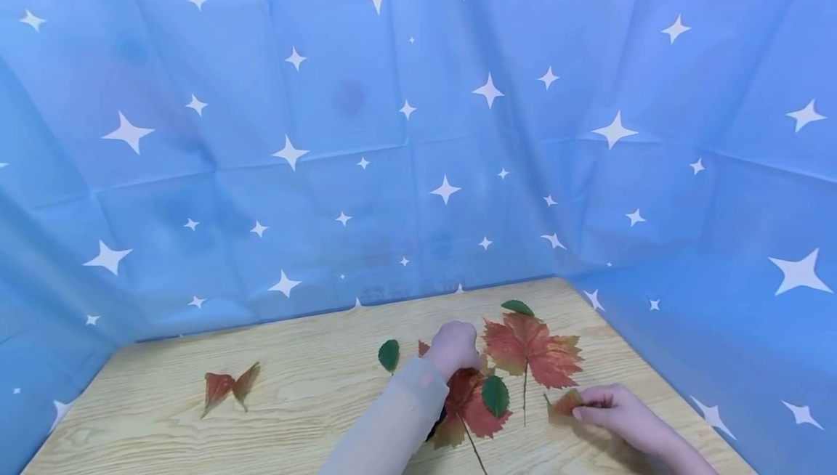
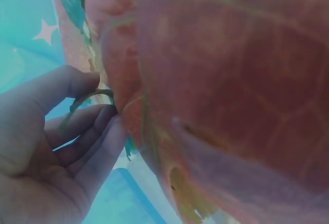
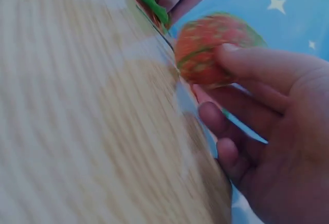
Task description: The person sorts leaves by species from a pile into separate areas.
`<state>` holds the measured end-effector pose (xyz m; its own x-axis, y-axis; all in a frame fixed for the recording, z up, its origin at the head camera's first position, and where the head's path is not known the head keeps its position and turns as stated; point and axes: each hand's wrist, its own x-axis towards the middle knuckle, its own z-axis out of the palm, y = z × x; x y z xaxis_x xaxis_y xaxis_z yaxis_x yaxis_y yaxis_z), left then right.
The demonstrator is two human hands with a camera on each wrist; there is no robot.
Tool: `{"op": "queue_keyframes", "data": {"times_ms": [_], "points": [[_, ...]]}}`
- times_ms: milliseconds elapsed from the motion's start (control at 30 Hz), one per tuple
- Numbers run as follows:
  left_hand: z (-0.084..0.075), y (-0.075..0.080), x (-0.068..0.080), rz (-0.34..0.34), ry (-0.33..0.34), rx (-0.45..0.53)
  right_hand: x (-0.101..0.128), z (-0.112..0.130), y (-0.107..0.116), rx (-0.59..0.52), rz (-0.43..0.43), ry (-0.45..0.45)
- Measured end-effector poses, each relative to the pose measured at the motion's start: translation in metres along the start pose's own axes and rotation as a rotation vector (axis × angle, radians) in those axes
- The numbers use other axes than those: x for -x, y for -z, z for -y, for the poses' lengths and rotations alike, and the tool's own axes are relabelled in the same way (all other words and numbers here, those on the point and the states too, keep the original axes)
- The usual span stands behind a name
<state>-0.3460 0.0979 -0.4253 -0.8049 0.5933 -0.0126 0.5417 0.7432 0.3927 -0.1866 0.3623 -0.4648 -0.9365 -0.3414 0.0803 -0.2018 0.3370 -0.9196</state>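
**Two hands among leaves at lower centre**

Left hand (image 1: 453, 346) grips a red leaf (image 1: 467, 406), its stem pointing to the bottom edge. Right of it, the right hand (image 1: 611, 409) pinches a small leaf (image 1: 566, 402) lying flat, tip pointing left, on the table (image 1: 314, 402).

Left hand (image 1: 453, 346) on red leaves (image 1: 472, 402), right hand (image 1: 611, 408) pinching small leaf (image 1: 566, 402)

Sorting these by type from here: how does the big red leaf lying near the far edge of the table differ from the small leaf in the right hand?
The big red leaf is much larger than the small leaf. It lies flat and spread on the table with its stem showing, untouched; the small leaf is pinched by the right hand and looks curled. The big one has pointed lobes; the small one's outline looks rounder. Both are reddish-orange.
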Motion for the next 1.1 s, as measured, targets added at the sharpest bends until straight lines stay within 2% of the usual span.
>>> {"op": "queue_keyframes", "data": {"times_ms": [67,133,267,300,367,500,667,867,1100], "points": [[0.001,0.002,0.000,0.000,-0.003,-0.001,-0.001,0.001,-0.003,-0.028,-0.080,-0.019],[0.001,0.003,0.001,-0.001,-0.006,0.002,-0.002,0.001,-0.006,-0.139,-0.121,-0.008],[0.003,0.006,0.002,0.015,-0.015,0.023,-0.006,-0.003,-0.011,-0.497,-0.073,-0.006],[0.004,0.007,0.003,0.019,-0.022,0.026,-0.006,-0.003,-0.012,-0.561,-0.063,-0.024],[0.006,0.010,0.003,0.011,-0.036,0.042,-0.007,-0.002,-0.013,-0.602,-0.077,-0.081],[0.012,0.018,0.003,-0.015,-0.048,0.094,-0.009,0.001,-0.016,-0.549,-0.182,-0.214],[0.023,0.026,0.006,0.007,-0.043,0.289,-0.015,0.003,-0.021,-0.474,-0.293,-0.309],[0.041,0.034,0.010,0.047,-0.082,0.485,-0.031,0.002,-0.028,-0.340,-0.389,-0.295],[0.050,0.036,0.015,0.044,-0.112,0.618,-0.039,0.000,-0.026,-0.245,-0.388,-0.261]]}}
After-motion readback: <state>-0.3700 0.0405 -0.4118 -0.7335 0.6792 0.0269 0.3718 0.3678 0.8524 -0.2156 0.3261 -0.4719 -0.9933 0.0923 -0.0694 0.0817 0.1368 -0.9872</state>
